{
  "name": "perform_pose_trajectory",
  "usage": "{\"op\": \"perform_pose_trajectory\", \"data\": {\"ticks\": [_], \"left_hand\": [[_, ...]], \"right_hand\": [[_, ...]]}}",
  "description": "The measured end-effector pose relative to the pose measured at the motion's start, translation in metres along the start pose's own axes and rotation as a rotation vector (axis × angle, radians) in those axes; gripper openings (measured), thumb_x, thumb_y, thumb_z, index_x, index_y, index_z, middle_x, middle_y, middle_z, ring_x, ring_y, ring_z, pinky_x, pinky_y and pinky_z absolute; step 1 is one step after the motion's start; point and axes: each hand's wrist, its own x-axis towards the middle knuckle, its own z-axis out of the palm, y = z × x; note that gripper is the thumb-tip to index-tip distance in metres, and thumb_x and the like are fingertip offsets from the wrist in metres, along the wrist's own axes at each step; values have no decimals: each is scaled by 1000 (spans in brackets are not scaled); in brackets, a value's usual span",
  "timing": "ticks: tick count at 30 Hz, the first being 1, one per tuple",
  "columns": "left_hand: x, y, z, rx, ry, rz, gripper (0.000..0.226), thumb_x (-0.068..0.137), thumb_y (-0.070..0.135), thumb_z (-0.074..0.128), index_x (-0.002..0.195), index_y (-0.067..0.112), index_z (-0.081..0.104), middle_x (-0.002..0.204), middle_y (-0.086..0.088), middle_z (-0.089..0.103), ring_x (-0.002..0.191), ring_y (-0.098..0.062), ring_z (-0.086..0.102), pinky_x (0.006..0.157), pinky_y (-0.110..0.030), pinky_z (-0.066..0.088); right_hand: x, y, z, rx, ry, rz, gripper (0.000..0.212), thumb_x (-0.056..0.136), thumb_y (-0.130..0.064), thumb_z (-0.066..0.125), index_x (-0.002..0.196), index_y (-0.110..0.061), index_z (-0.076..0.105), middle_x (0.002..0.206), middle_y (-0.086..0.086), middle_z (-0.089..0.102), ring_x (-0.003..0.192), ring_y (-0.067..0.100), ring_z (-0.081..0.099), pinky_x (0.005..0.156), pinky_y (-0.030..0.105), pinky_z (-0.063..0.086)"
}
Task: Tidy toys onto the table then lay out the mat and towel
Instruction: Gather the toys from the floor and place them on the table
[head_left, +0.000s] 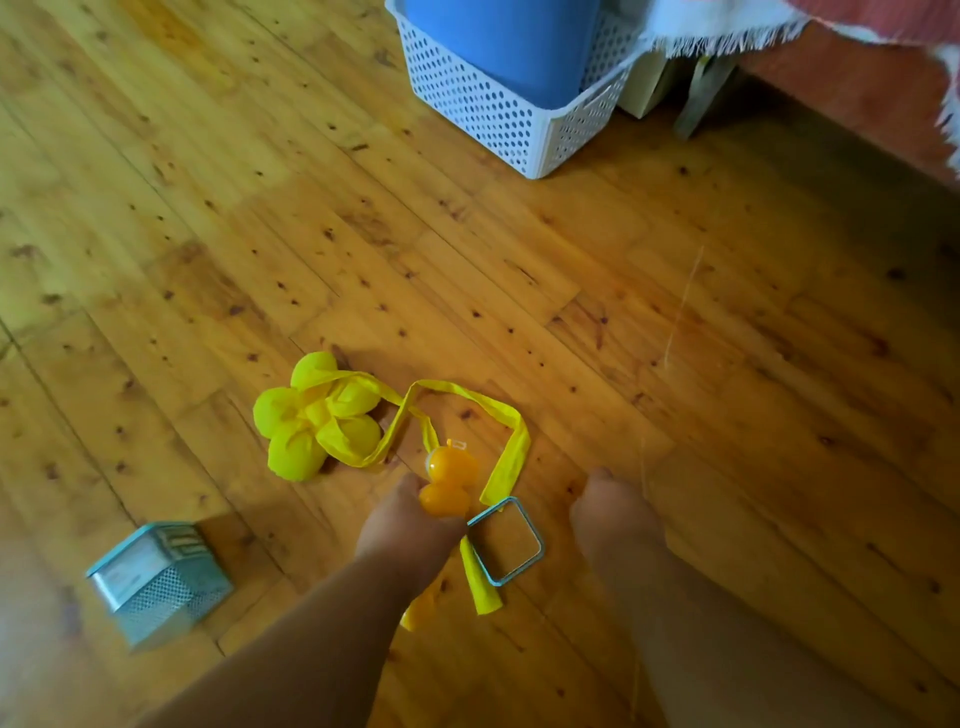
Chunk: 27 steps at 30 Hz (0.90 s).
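Note:
A yellow cloth flower toy (317, 415) with a long yellow ribbon (467, 402) lies on the wooden floor. An orange plastic duck toy (449, 480) sits among the ribbon, and my left hand (408, 525) closes around its lower part. A thin blue square frame (506, 540) lies just right of that hand, over the ribbon's end. My right hand (613, 512) hovers to the right of the frame, fingers curled, holding nothing that I can see. The view is blurred.
A blue metal mesh box (158, 582) lies tipped on the floor at lower left. A white perforated basket (498, 109) holding a blue item stands at the top. Fringed white cloth (722, 28) and a reddish cloth hang at the top right.

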Motion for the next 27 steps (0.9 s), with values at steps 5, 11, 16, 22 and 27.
{"op": "perform_pose_trajectory", "data": {"ticks": [5, 11, 16, 22, 27], "left_hand": [[1, -4, -8, -20, -24, 15, 35, 68, 37, 72, 92, 40, 47, 82, 5, 66, 73, -18, 69, 68, -38, 60], [-3, -24, -10, -37, -29, -41, 39, 67, 34, 71, 98, 37, 48, 85, 0, 67, 76, -22, 70, 70, -41, 61], [-6, -26, -15, -59, -19, -35, 40, 69, 31, 74, 100, 35, 49, 84, 1, 65, 75, -21, 69, 69, -41, 62], [-19, 21, -33, -92, 29, 33, 31, 69, 34, 72, 89, 38, 47, 79, 4, 66, 71, -19, 68, 67, -40, 61], [-91, 117, -64, -126, 19, 105, 28, 62, 29, 68, 81, 36, 48, 76, -1, 67, 67, -24, 69, 65, -42, 61]], "right_hand": [[-20, -16, 14, 10, -17, -179, 43, 95, -51, 46, 121, -17, 52, 123, 5, 61, 112, 24, 59, 85, 36, 47], [-30, -40, 38, -127, -119, -220, 33, 98, -24, 47, 130, -14, 46, 135, 7, 54, 122, 24, 55, 95, 35, 47], [-27, -38, 27, -124, -203, -205, 30, 99, -17, 43, 126, -9, 54, 129, 11, 59, 118, 27, 58, 79, 30, 44], [-28, -21, -65, 184, -6, -113, 24, 89, -20, 59, 112, -16, 52, 110, 9, 66, 101, 29, 63, 72, 30, 44], [-68, -2, -200, 515, 206, -61, 24, 92, -17, 57, 114, -13, 65, 107, 9, 71, 101, 29, 65, 82, 34, 51]]}}
